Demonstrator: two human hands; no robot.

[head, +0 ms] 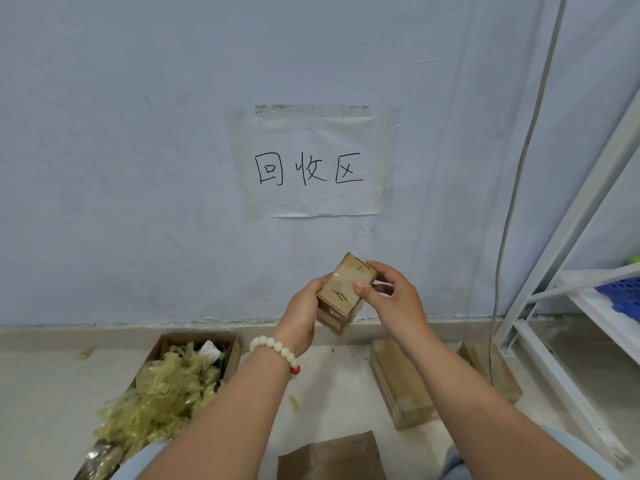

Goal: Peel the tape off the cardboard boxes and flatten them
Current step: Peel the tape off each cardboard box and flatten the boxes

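At seven o'clock, open brown box (194,337) heaped with crinkly yellow tape (166,393). At four, long taped box (401,386) on the floor. Just below middle, small blocky cardboard box (337,297), shiny tape (348,275) on top, gripped by left hand (303,315) and right hand (398,299).

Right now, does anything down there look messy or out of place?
The open carton on the floor at left is overfull: a heap of peeled yellowish tape spills past its near end. A loose scrap lies on the floor to its right.
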